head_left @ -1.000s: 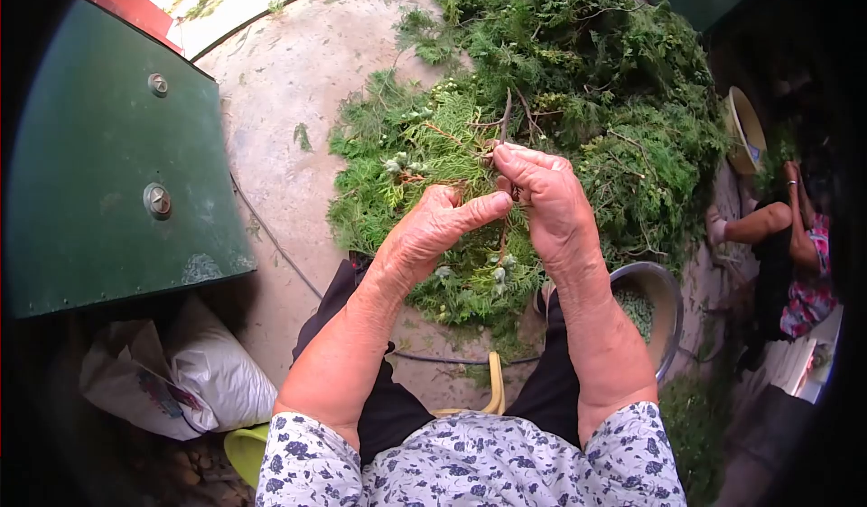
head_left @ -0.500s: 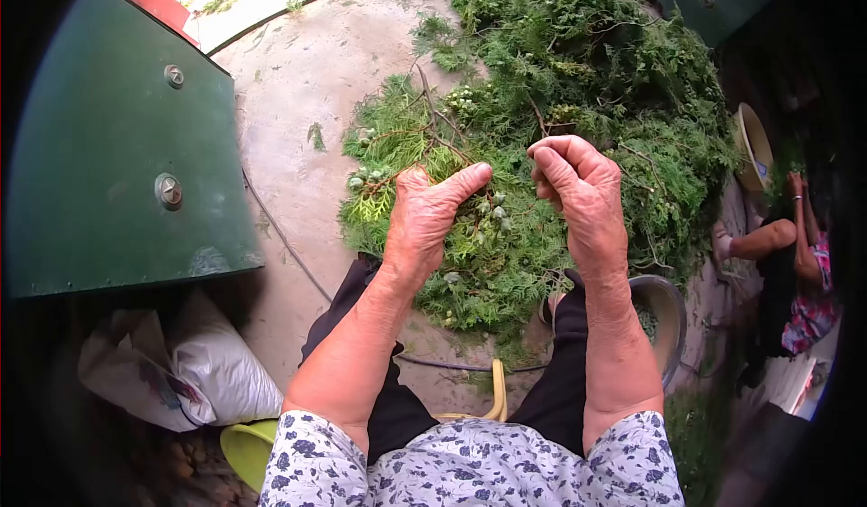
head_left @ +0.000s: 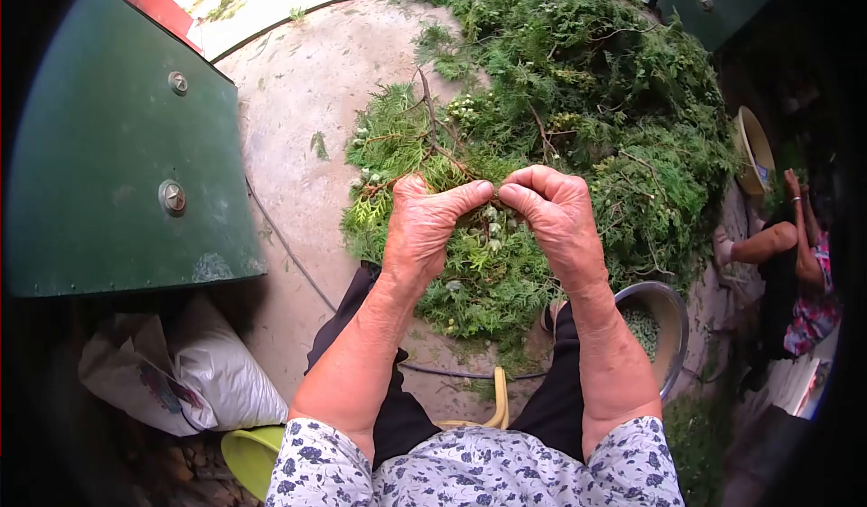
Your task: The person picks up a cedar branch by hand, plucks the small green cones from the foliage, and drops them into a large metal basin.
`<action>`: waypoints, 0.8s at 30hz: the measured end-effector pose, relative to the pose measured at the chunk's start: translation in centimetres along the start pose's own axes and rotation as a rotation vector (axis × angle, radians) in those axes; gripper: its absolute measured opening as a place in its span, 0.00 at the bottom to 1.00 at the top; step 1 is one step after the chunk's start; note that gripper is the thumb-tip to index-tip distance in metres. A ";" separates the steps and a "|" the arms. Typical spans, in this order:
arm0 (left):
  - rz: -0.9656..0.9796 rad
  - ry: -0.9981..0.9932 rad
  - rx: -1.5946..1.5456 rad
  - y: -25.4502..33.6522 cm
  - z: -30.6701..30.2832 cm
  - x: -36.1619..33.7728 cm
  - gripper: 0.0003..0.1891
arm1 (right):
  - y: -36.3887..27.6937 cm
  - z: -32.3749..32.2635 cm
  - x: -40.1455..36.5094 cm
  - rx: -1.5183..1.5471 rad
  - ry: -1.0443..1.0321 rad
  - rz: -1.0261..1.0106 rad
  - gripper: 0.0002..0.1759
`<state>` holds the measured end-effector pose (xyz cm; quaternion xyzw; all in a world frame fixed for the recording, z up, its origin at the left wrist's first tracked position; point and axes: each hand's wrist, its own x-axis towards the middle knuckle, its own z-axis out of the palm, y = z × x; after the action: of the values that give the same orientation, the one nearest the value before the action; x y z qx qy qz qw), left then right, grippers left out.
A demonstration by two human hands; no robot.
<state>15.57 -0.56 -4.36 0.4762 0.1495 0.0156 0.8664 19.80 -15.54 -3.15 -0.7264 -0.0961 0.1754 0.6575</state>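
The left hand (head_left: pixel 423 227) grips the sprig (head_left: pixel 433 141), thumb laid toward the right hand (head_left: pixel 558 221). The right thumb and forefinger pinch together close to that thumb tip — what lies between them is too small to tell. The sprig, with its bare brown stem, rises from the left hand over the heap (head_left: pixel 605 101) of green branches. Pale green cones (head_left: pixel 493 227) hang just below the fingertips. Beside the right forearm sits the bowl (head_left: pixel 664 331) — small green pieces inside.

Leafy branch (head_left: pixel 432 120), held in the left hand (head_left: pixel 423 227) over the green heap (head_left: pixel 578 110). Has a bent brown stem (head_left: pixel 428 101), tipped up and left, and small pale cones (head_left: pixel 493 229).
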 end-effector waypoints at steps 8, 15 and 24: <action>-0.018 0.090 -0.160 -0.5 0.3 0.5 0.04 | 1.0 0.2 0.0 0.603 0.010 0.230 0.07; -0.006 0.131 -0.229 -0.5 -0.1 0.7 0.04 | 1.4 -0.2 0.6 0.896 -0.065 0.150 0.08; 0.188 0.240 -0.132 -0.7 0.4 0.8 0.05 | -0.3 0.1 -0.1 0.496 -0.062 0.049 0.10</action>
<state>16.37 -1.10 -4.91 0.4249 0.2052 0.1632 0.8664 19.68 -15.46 -2.85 -0.5391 -0.0528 0.2318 0.8080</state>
